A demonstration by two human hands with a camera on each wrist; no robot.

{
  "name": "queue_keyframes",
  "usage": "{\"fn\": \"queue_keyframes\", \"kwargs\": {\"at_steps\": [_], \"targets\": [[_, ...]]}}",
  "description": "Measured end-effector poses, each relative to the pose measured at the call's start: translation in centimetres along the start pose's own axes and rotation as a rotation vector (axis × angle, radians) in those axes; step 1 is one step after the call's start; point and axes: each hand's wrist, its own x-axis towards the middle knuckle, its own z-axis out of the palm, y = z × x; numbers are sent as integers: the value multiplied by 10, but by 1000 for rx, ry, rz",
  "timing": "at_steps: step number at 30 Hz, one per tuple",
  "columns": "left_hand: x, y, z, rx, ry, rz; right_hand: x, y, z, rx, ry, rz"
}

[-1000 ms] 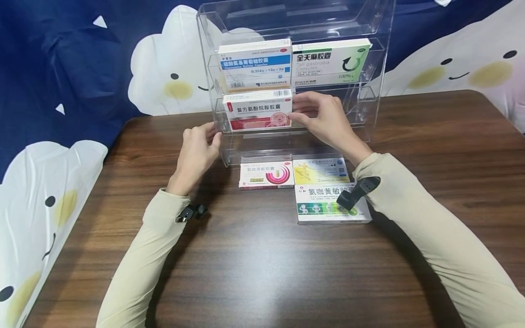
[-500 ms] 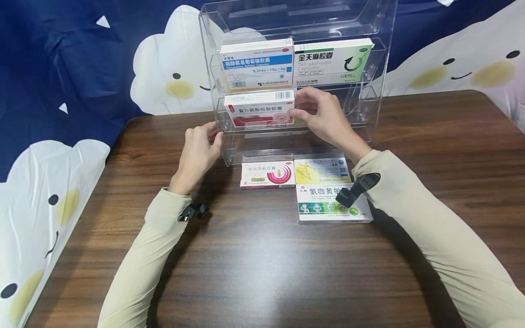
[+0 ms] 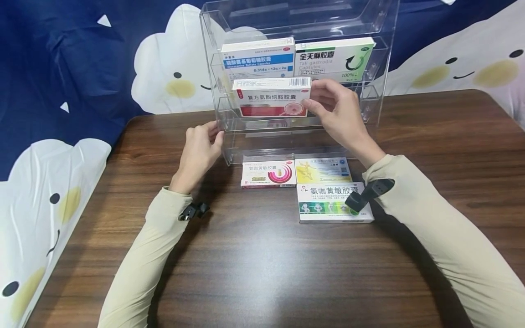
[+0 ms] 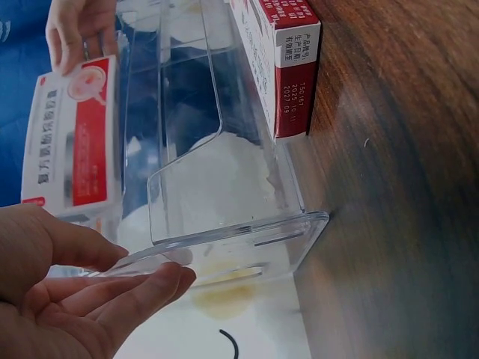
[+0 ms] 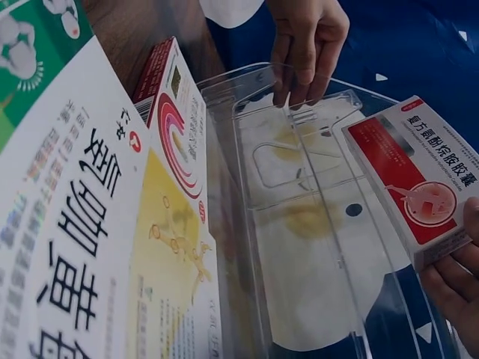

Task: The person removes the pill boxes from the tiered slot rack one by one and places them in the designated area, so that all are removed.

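My right hand [image 3: 340,111] pinches the right end of a red-and-white medicine box [image 3: 272,98], its printed face toward me. The box overlaps the middle tier of the clear acrylic rack [image 3: 297,132] and the lower part of the blue-and-white box [image 3: 258,59] behind. In the right wrist view the medicine box [image 5: 419,176] is tilted above the rack's lower tier. My left hand [image 3: 201,148] grips the rack's left side panel; the left wrist view shows thumb and fingers [image 4: 161,288] on either side of its edge.
A green-and-white box [image 3: 334,59] stands in the upper tier at right. On the wooden table [image 3: 246,255], in front of the rack, lie a pink-and-white box [image 3: 268,174], a yellow-and-white box [image 3: 324,170] and a larger white-and-green box [image 3: 328,198]. A cloud-print cloth [image 3: 74,54] hangs behind.
The red-and-white box has risen out of the rack's middle tier and moved right and toward me, held in my right hand. My left hand stays on the rack's side.
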Motion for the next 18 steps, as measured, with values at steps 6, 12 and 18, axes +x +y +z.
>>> {"fn": "queue_keyframes", "kwargs": {"at_steps": [6, 12, 18], "targets": [[-1, 1, 0, 2, 0, 0, -6, -3, -6, -33, 16, -15], [-1, 0, 1, 4, 6, 11, -17, -4, -7, -84, 68, -2], [-1, 0, 0, -2, 9, 16, -30, -3, -3, -94, 113, 37]]}}
